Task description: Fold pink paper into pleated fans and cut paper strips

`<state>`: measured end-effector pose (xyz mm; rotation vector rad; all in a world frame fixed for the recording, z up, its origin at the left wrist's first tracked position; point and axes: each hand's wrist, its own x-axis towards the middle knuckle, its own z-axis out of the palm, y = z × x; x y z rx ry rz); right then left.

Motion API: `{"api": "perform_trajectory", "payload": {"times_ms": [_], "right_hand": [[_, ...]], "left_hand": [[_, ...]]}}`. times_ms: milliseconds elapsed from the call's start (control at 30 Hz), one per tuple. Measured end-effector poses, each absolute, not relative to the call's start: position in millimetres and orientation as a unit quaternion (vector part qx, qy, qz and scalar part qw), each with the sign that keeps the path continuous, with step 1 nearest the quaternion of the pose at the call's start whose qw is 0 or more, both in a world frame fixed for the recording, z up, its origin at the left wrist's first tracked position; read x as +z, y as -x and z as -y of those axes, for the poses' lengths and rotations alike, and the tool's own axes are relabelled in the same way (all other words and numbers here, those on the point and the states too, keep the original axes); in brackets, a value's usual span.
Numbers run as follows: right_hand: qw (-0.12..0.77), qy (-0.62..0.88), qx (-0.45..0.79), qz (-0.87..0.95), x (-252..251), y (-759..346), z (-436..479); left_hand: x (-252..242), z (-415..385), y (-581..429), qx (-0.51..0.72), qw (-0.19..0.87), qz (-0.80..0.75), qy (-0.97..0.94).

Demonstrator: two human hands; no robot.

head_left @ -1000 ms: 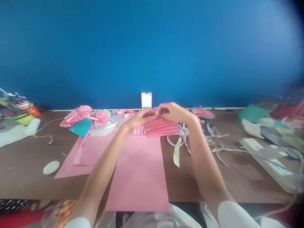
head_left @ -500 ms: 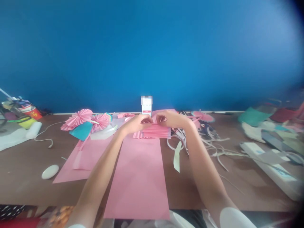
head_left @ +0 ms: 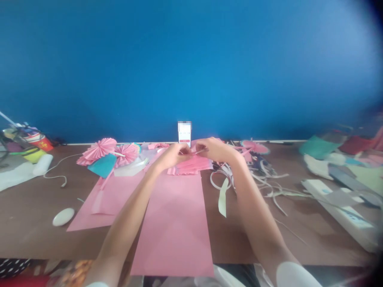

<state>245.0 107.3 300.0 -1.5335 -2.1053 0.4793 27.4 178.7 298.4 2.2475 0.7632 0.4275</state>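
Note:
My left hand point(head_left: 172, 156) and my right hand point(head_left: 216, 150) meet above the far end of a long pink paper sheet point(head_left: 170, 225). Their fingertips pinch a thin pale strip point(head_left: 198, 152) between them. Just below the hands lies a pleated pink paper point(head_left: 191, 166), partly hidden by my left hand and wrist. Neither hand clearly grips the pleats. A second pink sheet point(head_left: 107, 199) lies to the left of the long sheet.
Pink paper fans point(head_left: 100, 148) and a teal paper piece point(head_left: 103, 165) lie at the back left, with a phone point(head_left: 184, 133) against the blue wall. Pale paper strips point(head_left: 257, 179) curl to the right. A white computer mouse point(head_left: 63, 217) sits front left.
The pleated paper now lies lower and flatter under my hands, and a thin pale strip shows between my fingertips. My hands have drawn slightly apart at the wrists.

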Motion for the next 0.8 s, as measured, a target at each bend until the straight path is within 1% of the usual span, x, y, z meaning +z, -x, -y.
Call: {"api": "perform_trajectory", "payload": {"times_ms": [167,333,467,633,733,800], "right_hand": [[0.267,0.585,0.140,0.753,304.3,-245.1,-104.0],[0.251,0.617,0.140,0.733,308.1,-247.8,-103.1],[0.261,0.631,0.100,0.724,305.8,-256.2,-103.2],[0.327,0.601,0.076,0.725,303.4,-261.6,-103.8],[0.372,0.580,0.039,0.723,304.3,-258.7,-103.8],[0.397,0.561,0.014,0.726,306.0,-254.8,-103.2]], "left_hand": [[306.9,-180.4,-22.5,0.161,0.374,-0.307,-0.860],[309.8,-184.7,-17.7,0.183,0.333,-0.321,-0.868],[309.3,-189.9,-13.0,0.205,0.306,-0.326,-0.870],[315.2,-189.3,-10.5,0.243,0.303,-0.322,-0.863],[321.9,-181.6,-12.8,0.253,0.270,-0.318,-0.873],[326.5,-173.6,-15.9,0.234,0.238,-0.313,-0.889]]}}
